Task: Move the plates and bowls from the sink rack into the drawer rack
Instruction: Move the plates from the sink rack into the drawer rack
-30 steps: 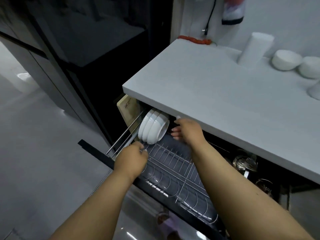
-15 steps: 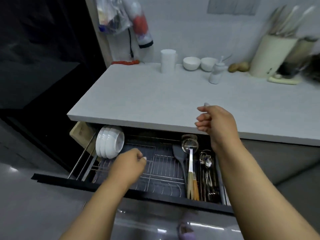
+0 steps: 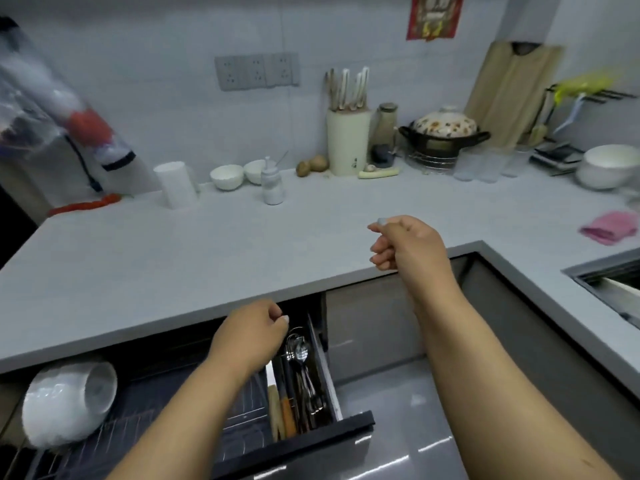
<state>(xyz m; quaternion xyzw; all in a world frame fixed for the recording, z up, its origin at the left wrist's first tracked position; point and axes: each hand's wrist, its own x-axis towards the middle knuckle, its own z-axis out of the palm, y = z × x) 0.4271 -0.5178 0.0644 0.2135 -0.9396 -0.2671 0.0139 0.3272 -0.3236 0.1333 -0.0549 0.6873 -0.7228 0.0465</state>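
So both hands are free right now, nothing carried. The left hand (image 3: 251,336) hangs loosely curled over the open drawer rack (image 3: 131,424), and the right hand (image 3: 403,245) is up over the desk (image 3: 173,251), fingers curled in with the thumb resting on them, not pinching anything I can make out. A stack of white bowls (image 3: 67,403) already sits on its side at the left end of the drawer rack, next to the cutlery tray (image 3: 301,382).

My read: this is the trip over for the next piece. The sink (image 3: 609,284) is just poking in at the far right, its rack not in view, so what's left to move is unknown. Tip for this bit: leave the drawer fully open, take 1 plate or bowl per hand by the rim, and slot each one upright right beside the existing stack
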